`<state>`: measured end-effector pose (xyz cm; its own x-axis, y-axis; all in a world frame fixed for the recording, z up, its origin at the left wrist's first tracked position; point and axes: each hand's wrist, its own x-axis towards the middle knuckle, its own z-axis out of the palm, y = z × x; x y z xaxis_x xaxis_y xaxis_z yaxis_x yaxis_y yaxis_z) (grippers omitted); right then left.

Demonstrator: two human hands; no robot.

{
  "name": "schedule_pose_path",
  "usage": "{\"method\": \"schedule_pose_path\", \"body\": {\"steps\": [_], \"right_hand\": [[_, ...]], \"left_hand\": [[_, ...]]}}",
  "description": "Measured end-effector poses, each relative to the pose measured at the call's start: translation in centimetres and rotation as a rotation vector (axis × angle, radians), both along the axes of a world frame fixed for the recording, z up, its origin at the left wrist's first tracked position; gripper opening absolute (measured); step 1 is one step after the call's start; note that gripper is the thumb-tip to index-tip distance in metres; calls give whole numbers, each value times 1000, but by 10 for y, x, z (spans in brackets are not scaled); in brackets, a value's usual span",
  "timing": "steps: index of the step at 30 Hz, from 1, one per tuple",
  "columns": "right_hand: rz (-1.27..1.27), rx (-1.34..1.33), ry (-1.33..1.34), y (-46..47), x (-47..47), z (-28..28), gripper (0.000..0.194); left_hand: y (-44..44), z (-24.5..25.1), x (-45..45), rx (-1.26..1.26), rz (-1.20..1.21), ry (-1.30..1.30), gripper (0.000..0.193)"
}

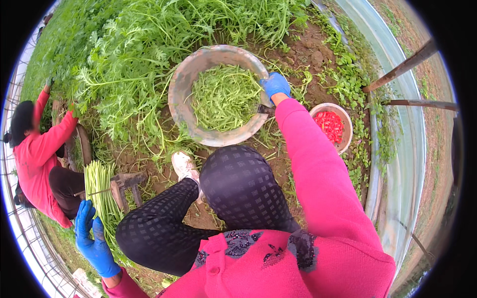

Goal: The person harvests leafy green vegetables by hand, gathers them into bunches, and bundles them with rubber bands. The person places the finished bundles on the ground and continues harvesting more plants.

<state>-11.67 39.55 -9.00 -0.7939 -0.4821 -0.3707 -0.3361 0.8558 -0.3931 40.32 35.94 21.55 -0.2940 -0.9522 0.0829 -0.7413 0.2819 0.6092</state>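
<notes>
My right hand (275,86), in a blue glove, grips the right rim of a large worn basin (186,106). Cut greens (225,97) lie in the basin, which stands on the soil in front of my knees. At the lower left my left hand (93,236), also blue-gloved, is raised with its fingers apart and nothing in it. Just above it lies a bundle of long green stalks (100,186), against a small wooden stool (128,186). A small bowl of red bands (329,126) stands to the right of the basin, beside my right sleeve.
A co-worker (41,149) in a pink top crouches at the left, arms reaching into the plants. Dense leafy greens (130,48) grow beyond the basin. Plastic sheeting (406,149) and slanting poles (402,67) border the right side.
</notes>
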Motion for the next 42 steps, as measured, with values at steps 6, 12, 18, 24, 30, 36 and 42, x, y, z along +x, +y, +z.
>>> {"method": "schedule_pose_path", "body": {"steps": [6, 12, 18, 24, 30, 36, 42], "right_hand": [[155, 10, -14, -15, -8, 4, 60], [-114, -421, -428, 114, 13, 62, 24], [262, -18, -521, 251, 123, 59, 25], [213, -53, -641, 256, 199, 27, 27], [131, -58, -720, 201, 234, -20, 28], [22, -14, -793, 121, 242, -68, 30], [-48, 55, -826, 89, 226, -46, 32]], "left_hand": [[27, -32, 38, 158, 275, 246, 36], [138, -167, 98, 710, 481, 740, 34], [179, -305, 78, 1077, 365, 686, 34], [118, -351, -16, 1059, 267, 529, 34], [63, -400, -71, 1080, 311, 408, 33], [44, -438, -85, 1177, 420, 323, 33], [27, -405, -89, 1236, 490, 332, 33]]}}
